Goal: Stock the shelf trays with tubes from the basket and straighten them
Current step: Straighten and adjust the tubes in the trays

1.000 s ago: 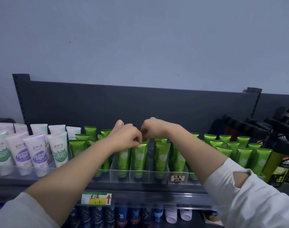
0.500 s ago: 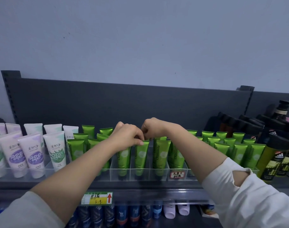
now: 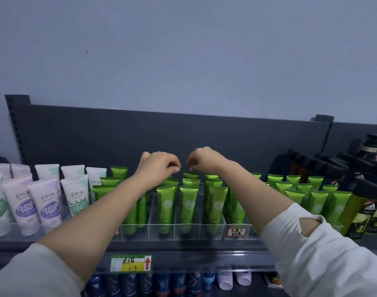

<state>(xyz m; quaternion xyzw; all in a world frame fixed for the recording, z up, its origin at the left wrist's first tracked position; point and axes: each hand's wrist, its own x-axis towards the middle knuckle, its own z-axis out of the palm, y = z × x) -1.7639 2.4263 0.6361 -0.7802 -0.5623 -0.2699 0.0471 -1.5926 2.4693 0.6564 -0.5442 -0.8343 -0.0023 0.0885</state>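
Green tubes stand upright in rows in the clear shelf trays (image 3: 215,231); a front-row tube (image 3: 166,203) is in the middle. My left hand (image 3: 159,166) and my right hand (image 3: 204,161) hover side by side just above the tops of the middle rows. Both have fingers curled down toward the thumb. Neither holds anything, and a small gap separates them. My forearms cover some tubes on either side. The basket is not in view.
White and purple tubes (image 3: 47,202) fill the tray to the left. Dark bottles (image 3: 363,211) stand at the right. A dark back panel (image 3: 183,133) rises behind the shelf. A yellow price tag (image 3: 130,263) sits on the shelf edge, with more products below.
Both hands pinched the tops of the middle green tubes before. Now they have let go, lifted a little and moved slightly apart.
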